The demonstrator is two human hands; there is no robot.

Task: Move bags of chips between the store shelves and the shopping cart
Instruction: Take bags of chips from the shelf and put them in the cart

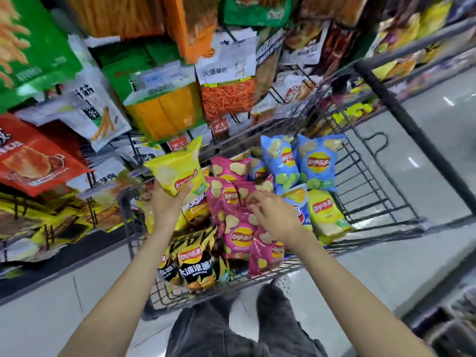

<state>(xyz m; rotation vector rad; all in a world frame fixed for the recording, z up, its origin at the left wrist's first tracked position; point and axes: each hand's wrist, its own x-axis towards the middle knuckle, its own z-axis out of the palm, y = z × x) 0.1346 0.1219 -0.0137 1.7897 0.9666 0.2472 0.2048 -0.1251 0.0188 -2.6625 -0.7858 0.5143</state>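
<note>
Head view showed the left hand point(167, 202) gripping a yellow chip bag point(177, 171) above the cart's point(373, 191) left rim; the right hand point(273, 212), fingers loosely spread, touched pink bags point(237, 228) inside.

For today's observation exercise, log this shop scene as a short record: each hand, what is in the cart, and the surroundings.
left hand: left hand holds a yellow bag above the cart's left side
right hand: right hand reaches into the cart, fingers on a pink bag; grip unclear
cart: cart holds pink, blue bags, yellow and black bags
surroundings: shelves of snack packs to the left; pale floor
</note>
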